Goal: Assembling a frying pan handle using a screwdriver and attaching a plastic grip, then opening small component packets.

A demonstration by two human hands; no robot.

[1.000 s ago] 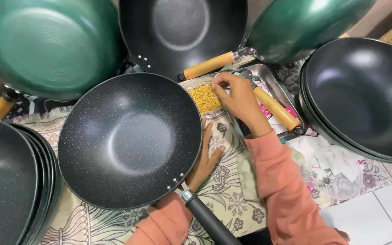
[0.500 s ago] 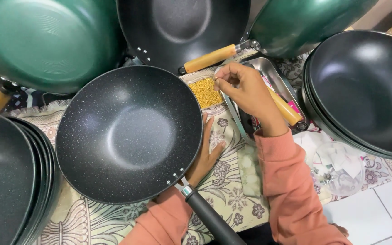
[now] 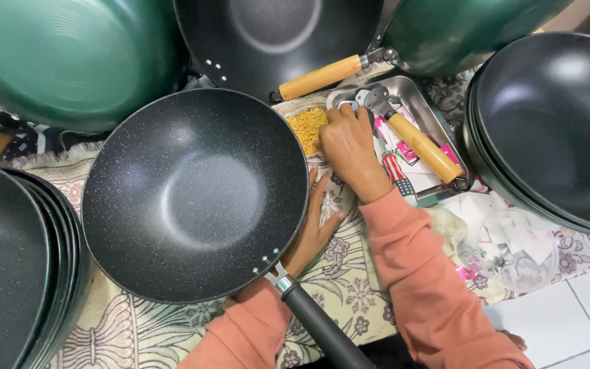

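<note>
- The right hand (image 3: 349,147) reaches into the metal tray (image 3: 438,113), fingers curled down over the small things at its near end; whether they pinch anything I cannot tell, since the back of the hand hides the fingertips.
- Just beside the knuckles lies a wooden handle (image 3: 421,145) with a metal bracket at its end, laid slantwise in the tray.
- A patch of yellow screws or beads (image 3: 306,128) sits just left of that hand.
- The left hand (image 3: 315,225) lies under the rim of the speckled black wok (image 3: 196,198), fingers spread flat, apparently propping it level; it grips nothing.
- The wok's black handle (image 3: 322,328) points toward the person.
- Stacked black woks (image 3: 554,130) and green pans (image 3: 69,61) ring the patterned cloth (image 3: 151,328).
</note>
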